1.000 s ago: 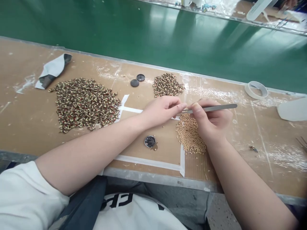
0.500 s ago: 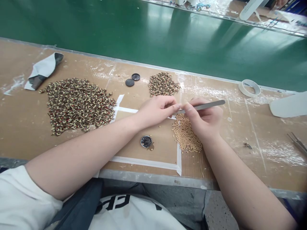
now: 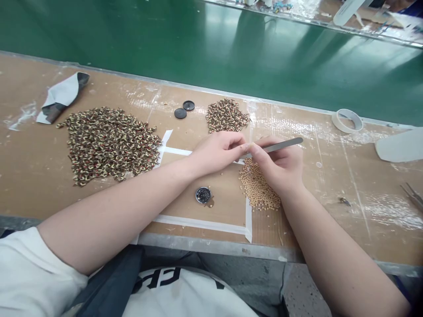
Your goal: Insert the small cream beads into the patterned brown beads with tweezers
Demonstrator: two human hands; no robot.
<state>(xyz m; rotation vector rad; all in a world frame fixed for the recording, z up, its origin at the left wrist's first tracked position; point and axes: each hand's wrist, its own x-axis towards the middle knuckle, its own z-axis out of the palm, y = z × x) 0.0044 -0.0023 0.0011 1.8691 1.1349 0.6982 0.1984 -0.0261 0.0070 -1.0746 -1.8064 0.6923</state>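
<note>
Tweezers (image 3: 283, 144) of grey metal are gripped in my right hand (image 3: 279, 165), their tips hidden near the left fingertips. My left hand (image 3: 221, 152) is pinched closed, fingertips meeting those of the right; whatever it holds is too small to make out. Below the hands, a heap of small tan beads (image 3: 259, 185) lies partly under the right hand. A small round dish (image 3: 202, 194) with dark, wet-looking contents stands within the white tape outline (image 3: 205, 224). Just behind my left hand is a small pile of dark and cream curled pieces (image 3: 227, 115).
A larger pile of the same pieces (image 3: 112, 147) lies left. Two black round caps (image 3: 180, 113) sit at the back. On the right are a tape roll (image 3: 347, 121), a translucent white piece (image 3: 399, 145) and another pair of tweezers (image 3: 413, 193). A crumpled cloth (image 3: 62, 97) lies far left.
My right hand and the tweezers have shifted slightly left, closer to the left fingertips. The view has moved a little; the piles and dish look the same.
</note>
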